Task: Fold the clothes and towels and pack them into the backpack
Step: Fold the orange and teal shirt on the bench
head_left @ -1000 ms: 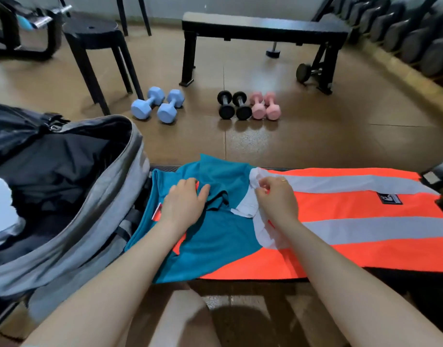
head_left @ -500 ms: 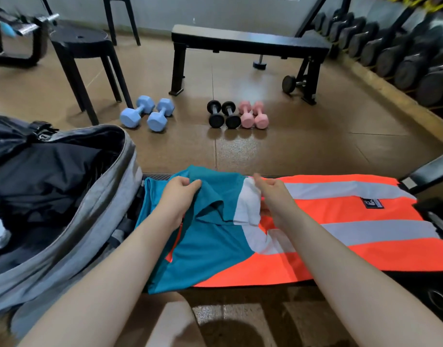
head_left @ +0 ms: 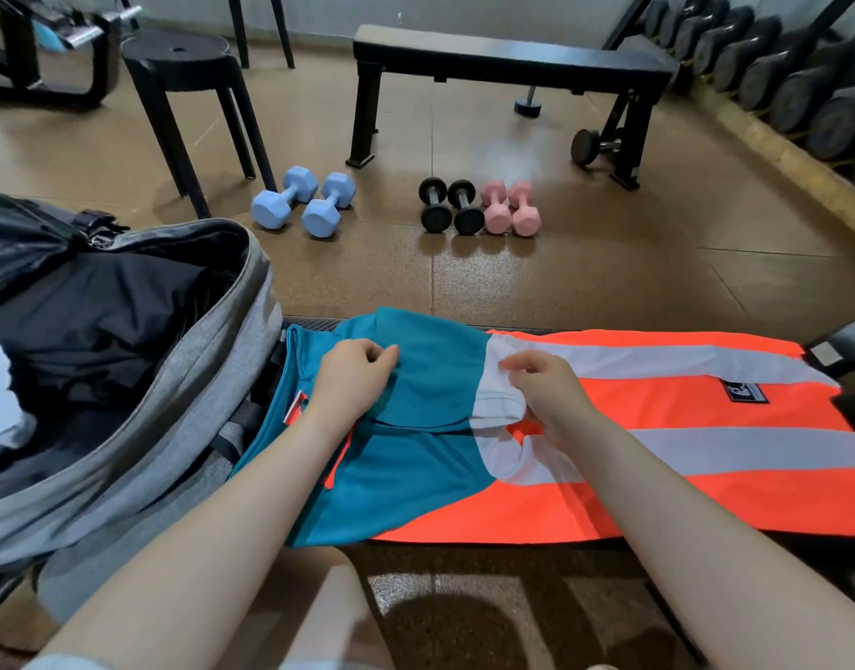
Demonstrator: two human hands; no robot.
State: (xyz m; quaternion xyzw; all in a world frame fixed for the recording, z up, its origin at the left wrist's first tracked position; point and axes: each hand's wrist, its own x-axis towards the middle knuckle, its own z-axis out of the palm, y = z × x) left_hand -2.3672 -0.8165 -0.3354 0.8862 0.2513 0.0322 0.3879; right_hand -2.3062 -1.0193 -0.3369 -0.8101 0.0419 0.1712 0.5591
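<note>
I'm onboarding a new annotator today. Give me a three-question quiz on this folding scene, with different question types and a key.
1. True or false: the backpack is zipped shut.
2. The right hand pinches which part of the shirt? A) teal B) white C) orange
3. Fill in: on the floor, the pink dumbbells lie right beside the ____ pair.

Key: 1 false, it gapes open with dark clothes inside; 2 B; 3 black.

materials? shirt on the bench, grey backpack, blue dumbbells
Teal, orange and white striped shirt: thin synthetic knit, probably polyester; smooth, faint sheen, soft folds. Grey backpack: heathered woven fabric, matte, likely polyester. Two light blue hex dumbbells: matte coating, looks like vinyl or neoprene; core hidden.
</note>
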